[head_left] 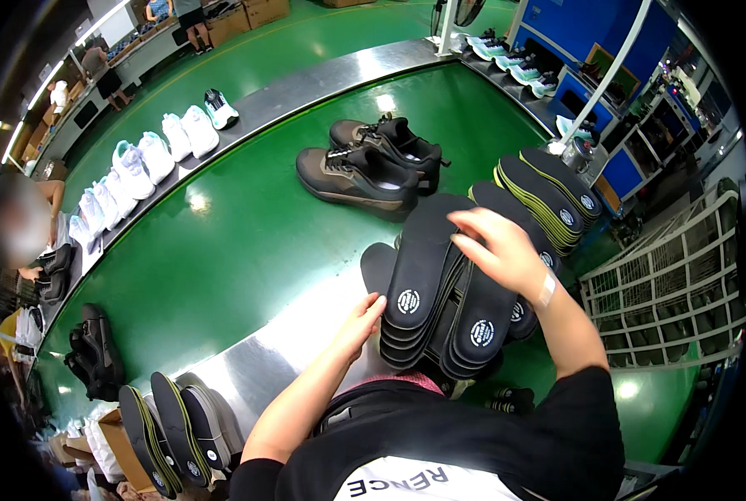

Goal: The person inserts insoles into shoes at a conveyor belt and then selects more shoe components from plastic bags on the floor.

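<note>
Insoles (424, 260) lay stacked near centre, left hand (359, 327) at their edge, right hand (500, 249) above; I couldn't tell either grip.

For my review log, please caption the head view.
Left hand and right hand at opposite sides of a stack of black insoles, a pair of dark shoes beyond.

Shoe pair (352, 179) beyond insole stacks (427, 259)
</note>
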Tool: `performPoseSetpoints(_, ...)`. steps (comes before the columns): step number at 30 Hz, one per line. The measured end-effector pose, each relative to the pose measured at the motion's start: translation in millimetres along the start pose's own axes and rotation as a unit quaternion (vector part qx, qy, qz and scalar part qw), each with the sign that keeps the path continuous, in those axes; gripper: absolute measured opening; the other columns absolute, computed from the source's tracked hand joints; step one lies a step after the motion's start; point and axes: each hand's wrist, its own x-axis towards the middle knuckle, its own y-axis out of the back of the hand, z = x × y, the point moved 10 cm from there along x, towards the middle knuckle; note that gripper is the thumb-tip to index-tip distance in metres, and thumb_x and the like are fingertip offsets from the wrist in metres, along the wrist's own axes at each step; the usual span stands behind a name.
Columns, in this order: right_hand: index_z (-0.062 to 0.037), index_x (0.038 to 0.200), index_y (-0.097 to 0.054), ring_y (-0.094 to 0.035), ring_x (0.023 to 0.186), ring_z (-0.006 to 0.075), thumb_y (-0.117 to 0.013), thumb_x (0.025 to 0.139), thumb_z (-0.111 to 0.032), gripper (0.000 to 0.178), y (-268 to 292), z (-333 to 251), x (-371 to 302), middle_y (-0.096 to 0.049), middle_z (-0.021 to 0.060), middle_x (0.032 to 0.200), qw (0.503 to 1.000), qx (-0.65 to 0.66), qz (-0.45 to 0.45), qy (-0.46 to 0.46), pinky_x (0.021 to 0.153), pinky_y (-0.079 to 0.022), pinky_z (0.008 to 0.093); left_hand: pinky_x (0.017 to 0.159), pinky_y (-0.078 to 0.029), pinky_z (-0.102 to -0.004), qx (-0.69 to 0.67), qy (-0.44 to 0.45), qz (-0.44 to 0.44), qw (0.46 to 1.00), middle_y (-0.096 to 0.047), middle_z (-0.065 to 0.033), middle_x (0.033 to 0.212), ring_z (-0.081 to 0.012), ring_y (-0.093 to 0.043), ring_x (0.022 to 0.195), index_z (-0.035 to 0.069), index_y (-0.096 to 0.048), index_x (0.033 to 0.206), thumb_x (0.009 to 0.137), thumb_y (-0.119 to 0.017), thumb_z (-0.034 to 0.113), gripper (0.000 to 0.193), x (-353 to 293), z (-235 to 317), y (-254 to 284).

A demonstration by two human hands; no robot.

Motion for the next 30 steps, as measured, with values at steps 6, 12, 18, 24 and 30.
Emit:
performPoseSetpoints(6,-0.0100,0.093,-0.055,-0.047,0.094,0.0234,-0.053,0.070,-0.017,0.024,-140.5,98.5,122.1,-0.053,0.0052,0.094,0.949,-0.287,-0.129,0.029,0.075,-0.039,0.0384,0.076,-0.042,-0.0323,-0.077,0.010,0.113,0.991,-0.044,-0.0107,0.110,-0.0181,-0.045,0.098,0.001,-0.038,0.116,0.080,-0.051,0.033,0.050,-46.2,-26.3,72.8)
performPoseSetpoints(12,-0.0126,0.082,-0.063,-0.046,0.097,0.0232,-0.053,0.068,-0.017,0.018,-200.2,127.5,151.3,-0.059,0.0035,0.090,0.884,-0.399,-0.239,0.045,0.075,-0.039,0.0389,0.072,-0.043,-0.0308,-0.201,0.009,0.225,0.953,-0.050,-0.0080,0.100,-0.0162,-0.051,0.087,0.001,-0.041,0.110,0.081,-0.051,0.027,0.040,-110.2,-70.0,130.9)
performPoseSetpoints(18,-0.0061,0.073,-0.059,-0.057,0.074,0.0293,-0.055,0.069,-0.034,0.028,-178.4,-11.5,182.2,-0.059,0.0129,0.075,0.948,-0.231,-0.183,0.124,0.064,-0.045,0.0401,0.071,-0.043,-0.0309,-0.240,-0.015,0.245,0.939,-0.052,-0.0082,0.097,-0.0161,-0.052,0.085,0.003,-0.043,0.108,0.081,-0.050,0.026,0.036,-118.4,-79.9,153.6)
performPoseSetpoints(24,-0.0054,0.073,-0.057,-0.057,0.072,0.0302,-0.052,0.072,-0.036,0.031,-211.0,-161.4,104.1,-0.058,0.0132,0.072,0.948,-0.093,-0.247,0.179,0.062,-0.044,0.0401,0.074,-0.040,-0.0357,-0.249,-0.151,0.270,0.918,-0.046,-0.0081,0.106,-0.0184,-0.046,0.095,0.007,-0.036,0.114,0.080,-0.050,0.031,0.044,-121.0,-27.0,184.7)
performPoseSetpoints(30,-0.0028,0.068,-0.056,-0.055,0.070,0.0249,-0.059,0.067,-0.026,0.024,-279.9,-213.2,-46.3,-0.057,0.0106,0.070,0.887,-0.102,-0.331,0.304,0.059,-0.046,0.0340,0.085,-0.033,-0.0328,-0.050,-0.224,0.376,0.898,-0.031,-0.0127,0.119,-0.0215,-0.035,0.108,0.009,-0.021,0.126,0.072,-0.062,0.028,0.070,-150.5,-3.9,211.6)
